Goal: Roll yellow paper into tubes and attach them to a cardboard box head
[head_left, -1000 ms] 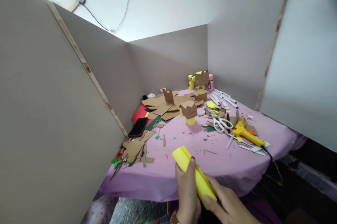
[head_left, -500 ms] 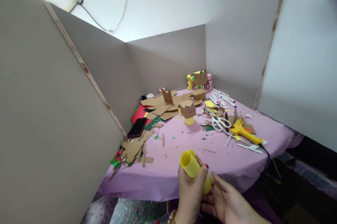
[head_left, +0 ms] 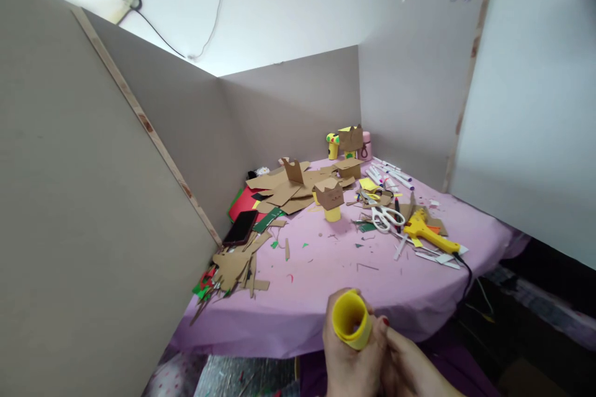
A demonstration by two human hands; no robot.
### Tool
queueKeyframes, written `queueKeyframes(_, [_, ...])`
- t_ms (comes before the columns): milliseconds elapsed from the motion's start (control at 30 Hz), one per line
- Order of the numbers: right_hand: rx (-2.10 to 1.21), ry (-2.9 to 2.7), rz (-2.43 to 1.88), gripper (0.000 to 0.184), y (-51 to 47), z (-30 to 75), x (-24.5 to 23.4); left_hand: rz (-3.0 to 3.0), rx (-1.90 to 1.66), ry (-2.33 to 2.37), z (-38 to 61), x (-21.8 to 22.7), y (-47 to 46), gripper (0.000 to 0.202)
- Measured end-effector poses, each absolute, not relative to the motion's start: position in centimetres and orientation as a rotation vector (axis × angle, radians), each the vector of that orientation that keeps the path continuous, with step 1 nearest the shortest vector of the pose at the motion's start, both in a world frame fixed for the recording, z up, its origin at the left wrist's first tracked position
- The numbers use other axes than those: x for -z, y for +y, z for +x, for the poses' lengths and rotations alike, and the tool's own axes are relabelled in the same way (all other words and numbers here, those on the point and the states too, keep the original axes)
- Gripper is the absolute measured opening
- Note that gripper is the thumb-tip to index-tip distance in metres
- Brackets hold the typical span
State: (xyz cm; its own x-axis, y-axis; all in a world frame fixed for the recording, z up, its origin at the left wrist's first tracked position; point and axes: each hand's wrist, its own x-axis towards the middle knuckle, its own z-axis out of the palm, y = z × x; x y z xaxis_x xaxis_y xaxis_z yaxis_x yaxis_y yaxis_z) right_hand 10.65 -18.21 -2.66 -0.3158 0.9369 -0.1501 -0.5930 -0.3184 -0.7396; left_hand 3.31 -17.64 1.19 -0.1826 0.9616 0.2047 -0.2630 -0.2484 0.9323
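My left hand is closed around a yellow rolled tube, which looks like paper or foam sheet. The open end of the tube faces up toward me and shows overlapping layers. Against the left hand's thumb side lies my right hand, close to the lower part of the roll. Its fingers are mostly hidden behind the left hand, so their grip does not show. Beyond both hands, a small figure with a cardboard cat head stands upright on a yellow tube base.
At right lie a yellow hot glue gun, white-handled scissors and several markers. Cardboard sheets spread at the back, cardboard scraps and a phone at left. Grey partitions enclose the purple-covered table.
The tube has tipped so its open end now points more toward me, and it sits slightly lower and to the right. My right hand has closed in against the left.
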Motion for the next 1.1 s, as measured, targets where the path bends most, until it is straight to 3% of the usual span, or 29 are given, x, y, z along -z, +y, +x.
queueKeyframes(167, [-2.011,-0.493,-0.736,0.05,-18.0,10.8,3.5,1.026,-1.398,0.91,2.5,-1.5,-16.8,0.021])
queueKeyframes(333, [-1.652,-0.656,-0.89,0.058,-18.2,11.0,2.8,0.442,-1.474,0.893,2.2,-1.6,-15.5,0.032])
queueKeyframes(467, [-1.519,-0.916,-0.983,0.06,-18.3,11.4,2.2,0.232,-1.412,0.821,2.0,-2.1,-14.9,0.018])
queueKeyframes(700, [-1.475,-0.999,-0.92,0.044,-19.1,12.1,3.0,0.082,-1.457,0.802,1.2,-2.1,-14.5,0.009])
queueKeyframes(800, [-1.457,-1.044,-0.953,0.024,-18.9,11.8,3.0,0.122,-1.367,0.786,1.7,-1.6,-15.2,0.007])
queueKeyframes(900, [-1.339,-1.076,-1.043,0.013,-18.1,12.3,3.0,0.178,-1.337,0.76,1.5,-1.5,-15.3,0.016])
queueKeyframes(1000, [-1.067,-1.31,-1.122,0.023,-17.3,14.0,2.6,0.297,-1.34,0.722,0.1,-1.7,-14.5,0.033])
queueKeyframes(1100, [-0.864,-1.496,-1.18,0.03,-16.6,15.7,2.1,0.546,-1.443,0.922,-1.4,-1.4,-13.7,0.037])
